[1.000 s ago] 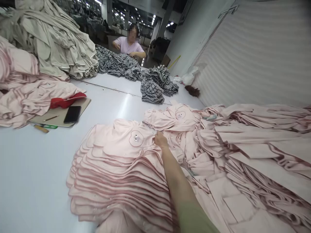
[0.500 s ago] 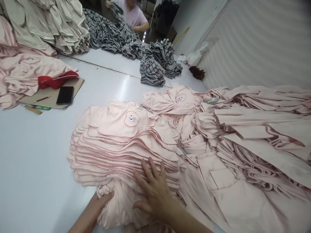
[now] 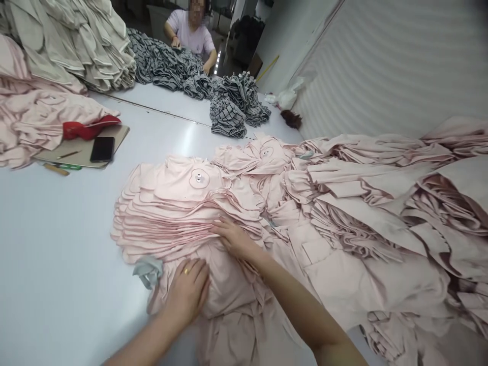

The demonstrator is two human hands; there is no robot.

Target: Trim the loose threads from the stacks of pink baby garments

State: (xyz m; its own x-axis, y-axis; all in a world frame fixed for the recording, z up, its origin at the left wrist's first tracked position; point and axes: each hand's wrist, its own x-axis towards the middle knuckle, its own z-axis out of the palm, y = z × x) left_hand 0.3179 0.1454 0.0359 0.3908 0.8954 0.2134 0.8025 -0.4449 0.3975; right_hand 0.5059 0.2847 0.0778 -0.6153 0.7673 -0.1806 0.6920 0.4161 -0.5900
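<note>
In the head view, a layered stack of pale pink garment pieces (image 3: 152,216) lies on the table, its top piece bearing a printed animal face. A loose, rumpled pink garment (image 3: 224,284) lies against the near side of the stack. My left hand (image 3: 188,290), with a ring on one finger, rests on this garment, fingers side by side and laid over the cloth. My right hand (image 3: 234,239) lies at the stack's near edge with its fingers stretched out over the layers; its thumb is hidden. A grey-green cloth strip (image 3: 148,271) sticks out left of the garment.
Heaps of pink fabric (image 3: 343,229) spread across the right side. A phone (image 3: 102,149) and a red cloth item (image 3: 89,128) lie on cardboard at left. Beige garments (image 3: 72,46) are piled behind. Across the table, a person (image 3: 190,33) handles grey checked fabric (image 3: 163,61).
My left hand has left the bunched cloth at the lower left and now lies on top of the garment. My right hand moved up the stack. The grey-green strip has come into view.
</note>
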